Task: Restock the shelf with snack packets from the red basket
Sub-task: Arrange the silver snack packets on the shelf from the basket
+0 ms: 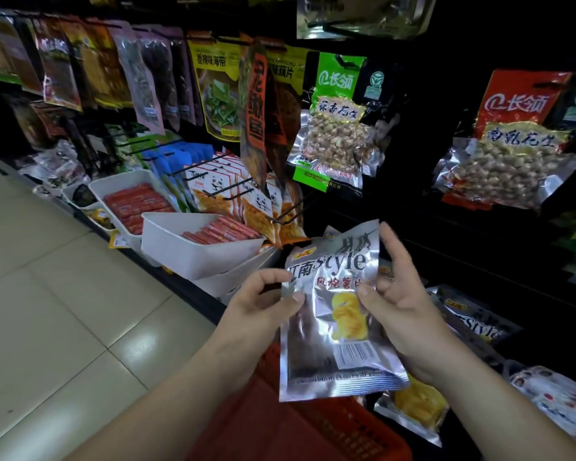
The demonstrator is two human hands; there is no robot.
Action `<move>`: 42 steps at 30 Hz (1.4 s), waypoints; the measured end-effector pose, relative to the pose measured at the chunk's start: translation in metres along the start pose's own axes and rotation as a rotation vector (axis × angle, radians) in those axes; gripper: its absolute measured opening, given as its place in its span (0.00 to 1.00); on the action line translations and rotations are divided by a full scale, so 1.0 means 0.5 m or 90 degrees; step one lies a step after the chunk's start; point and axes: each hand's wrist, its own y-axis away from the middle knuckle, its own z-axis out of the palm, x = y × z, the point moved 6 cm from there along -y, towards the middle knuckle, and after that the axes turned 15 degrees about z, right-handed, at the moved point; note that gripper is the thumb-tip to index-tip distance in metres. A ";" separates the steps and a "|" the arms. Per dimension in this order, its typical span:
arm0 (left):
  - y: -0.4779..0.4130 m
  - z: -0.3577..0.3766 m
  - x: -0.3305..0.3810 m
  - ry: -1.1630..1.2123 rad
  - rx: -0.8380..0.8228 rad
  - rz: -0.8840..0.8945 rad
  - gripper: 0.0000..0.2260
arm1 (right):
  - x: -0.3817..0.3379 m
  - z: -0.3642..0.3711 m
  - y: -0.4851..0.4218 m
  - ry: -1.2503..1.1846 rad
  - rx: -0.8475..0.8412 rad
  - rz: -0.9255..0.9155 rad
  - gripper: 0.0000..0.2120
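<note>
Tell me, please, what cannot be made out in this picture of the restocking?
- Red basket: head view, contents mostly hidden by the silver chip packet, cut by the bottom edge.
- Right hand: head view, grip behind the packet hidden by it.
- Lower shelf: head view, too dark to read.

The packet (pixel 326 331) between left grip (pixel 260 307) and right grip (pixel 409 304) reads "江南Style 风格薯片". Above them, a green bag (pixel 338 128) says "长领 蒜香花生". Up right, a red bag (pixel 516 144) says "长领 南乳花生". Up left, a yellow bag (pixel 217 91) says "香辣味海带".

Silver crisp packet (pixel 330 314), red basket (pixel 313 424)
</note>
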 end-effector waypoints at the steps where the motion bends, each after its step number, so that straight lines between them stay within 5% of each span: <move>1: 0.001 0.003 0.000 0.047 -0.007 -0.014 0.12 | 0.001 0.006 0.002 -0.009 -0.026 0.006 0.36; 9: 0.005 0.006 0.042 -0.088 0.004 0.104 0.23 | 0.003 0.030 0.017 0.085 -0.004 -0.016 0.36; 20: 0.001 -0.004 0.052 -0.057 0.043 0.119 0.19 | 0.002 0.035 0.012 -0.015 0.056 -0.028 0.26; 24: -0.013 -0.038 0.050 -0.090 0.120 0.143 0.17 | 0.005 0.043 0.014 -0.066 -0.024 0.000 0.24; 28: -0.019 -0.035 0.029 -0.058 -0.034 0.101 0.23 | 0.017 0.039 0.011 -0.032 0.000 0.013 0.18; 32: 0.002 -0.026 -0.006 -0.165 -0.234 0.049 0.30 | 0.023 0.004 0.001 -0.034 0.112 0.022 0.21; 37: -0.013 -0.044 -0.006 -0.105 -0.107 0.091 0.23 | 0.026 0.005 -0.001 0.007 -0.142 0.089 0.41; 42: -0.016 -0.045 -0.016 -0.178 -0.198 0.091 0.24 | 0.033 -0.010 0.003 0.059 -0.109 0.093 0.46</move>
